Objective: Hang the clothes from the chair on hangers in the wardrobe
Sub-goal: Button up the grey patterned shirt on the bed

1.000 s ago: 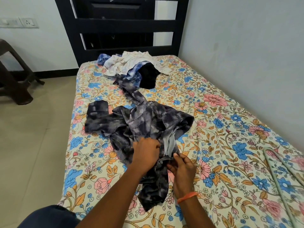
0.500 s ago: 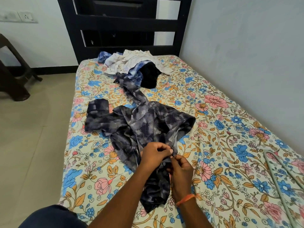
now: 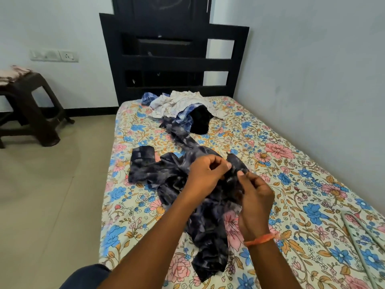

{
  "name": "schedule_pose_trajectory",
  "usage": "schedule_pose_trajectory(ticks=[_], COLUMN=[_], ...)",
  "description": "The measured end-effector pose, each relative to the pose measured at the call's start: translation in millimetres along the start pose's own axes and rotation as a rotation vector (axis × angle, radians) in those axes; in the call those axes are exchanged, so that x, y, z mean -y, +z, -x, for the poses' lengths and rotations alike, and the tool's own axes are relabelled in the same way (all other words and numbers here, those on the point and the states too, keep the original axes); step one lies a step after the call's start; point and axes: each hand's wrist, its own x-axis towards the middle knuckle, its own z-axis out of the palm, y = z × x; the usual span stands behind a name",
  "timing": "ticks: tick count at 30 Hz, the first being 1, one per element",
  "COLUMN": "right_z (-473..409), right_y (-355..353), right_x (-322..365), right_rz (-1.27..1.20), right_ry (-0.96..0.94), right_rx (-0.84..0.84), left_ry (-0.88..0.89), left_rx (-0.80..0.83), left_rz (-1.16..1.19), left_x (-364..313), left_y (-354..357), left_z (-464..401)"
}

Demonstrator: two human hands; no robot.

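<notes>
Near the front half of the bed (image 3: pixel 325 184), on its floral sheet, lies a dark blue-grey tie-dye shirt (image 3: pixel 166 180), crumpled and spread from the middle of the mattress down toward the front edge, one sleeve reaching out to the left edge and a long strip of the same fabric trailing up toward the headboard. Both hands work at its upper middle: the left hand (image 3: pixel 205 174) has its fingers curled, pinching a fold of the shirt between thumb and fingertips, and the right hand (image 3: pixel 255 197), with an orange thread band (image 3: pixel 261 239) on its wrist, pinches the cloth just beside it, so the two sets of fingertips nearly meet and the fabric is lifted a little off the sheet between them. At the head end of the bed, against the black headboard (image 3: pixel 173 59), sits a pile of clothes (image 3: pixel 181 107): white cloth on top, a blue checked piece and a black garment beside it. Along the right front corner of the bed lies a pale green hanger (image 3: pixel 360 232), only partly in view. Off the bed to the left, a dark brown plastic stool (image 3: pixel 31 105) stands on the tiled floor with some cloth on its seat.
</notes>
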Motion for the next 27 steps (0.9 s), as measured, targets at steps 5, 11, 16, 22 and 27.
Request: schedule_pose_trajectory(ticks=[5, 11, 16, 22, 27], right_z=[15, 55, 77, 75, 71], right_y=[3, -41, -73, -62, -59], right_x=[5, -46, -90, -86, -84], right_rz=[0.175, 0.565, 0.851, 0.816, 0.711], right_ry=[-0.189, -0.306, -0.395, -0.400, -0.237], right_rx=[0.017, 0.060, 0.130, 0.112, 0.079], left_ry=[0.078, 0.012, -0.047, -0.060, -0.086], left_rx=[0.008, -0.026, 0.027, 0.032, 0.010], left_rz=[-0.091, -0.376, -0.489, -0.337, -0.168], left_x=[-8, 50, 93, 95, 92], left_y=[-1, 14, 22, 17, 13], left_z=[17, 74, 106, 103, 106])
